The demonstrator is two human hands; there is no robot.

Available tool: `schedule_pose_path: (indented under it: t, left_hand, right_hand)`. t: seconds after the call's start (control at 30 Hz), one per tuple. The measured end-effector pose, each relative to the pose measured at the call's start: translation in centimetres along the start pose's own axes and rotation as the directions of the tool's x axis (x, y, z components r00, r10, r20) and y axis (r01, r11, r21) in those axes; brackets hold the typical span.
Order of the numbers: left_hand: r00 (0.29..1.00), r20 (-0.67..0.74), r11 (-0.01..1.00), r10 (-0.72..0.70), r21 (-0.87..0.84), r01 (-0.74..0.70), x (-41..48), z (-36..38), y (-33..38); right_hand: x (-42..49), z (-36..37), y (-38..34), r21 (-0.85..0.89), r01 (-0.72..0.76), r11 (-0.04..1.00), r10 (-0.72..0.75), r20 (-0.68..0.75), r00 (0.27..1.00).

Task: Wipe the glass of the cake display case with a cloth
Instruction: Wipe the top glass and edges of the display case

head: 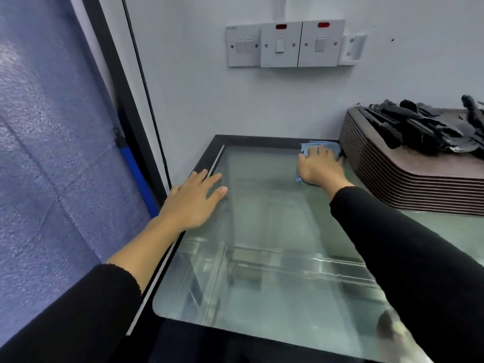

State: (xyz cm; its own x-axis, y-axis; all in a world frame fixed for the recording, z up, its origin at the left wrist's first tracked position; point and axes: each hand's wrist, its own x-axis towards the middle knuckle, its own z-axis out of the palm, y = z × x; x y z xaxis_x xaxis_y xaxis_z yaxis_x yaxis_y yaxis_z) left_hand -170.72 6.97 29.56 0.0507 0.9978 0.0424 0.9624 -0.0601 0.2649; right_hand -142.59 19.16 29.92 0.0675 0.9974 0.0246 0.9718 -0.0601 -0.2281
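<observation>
Two hands lie flat on the clear glass top (275, 231) by the pale wall (209, 95), left hand (192, 199) bare, right hand (318, 167) pressing a blue cloth (320, 147).

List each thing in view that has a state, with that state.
glass: see-through, shelves visible below.
cloth: lying on the glass at its far corner.
right hand: pressing down on the cloth.
left hand: flat on the glass, fingers straight.
trays: stacked, black items piled on top.
switches: red marks showing on two.
</observation>
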Motion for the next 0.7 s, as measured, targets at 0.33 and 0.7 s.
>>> schedule_pose_path:
  t: [0.33, 0.7]
  left_hand:
    - [1.000, 0.008, 1.000, -0.012, -0.012, 0.012, 0.1, -0.1, 0.4]
    - [0.989, 0.007, 0.971, -0.146, -0.192, 0.145, -3.6, -0.6, -1.4]
  right_hand:
    - [1.5, 1.3, -7.5, -0.059, 0.296, 0.953, -0.291, 0.074, 0.954]
    - [-8.1, -0.4, -3.5, 0.052, 0.679, 0.732, -0.673, 0.215, 0.708]
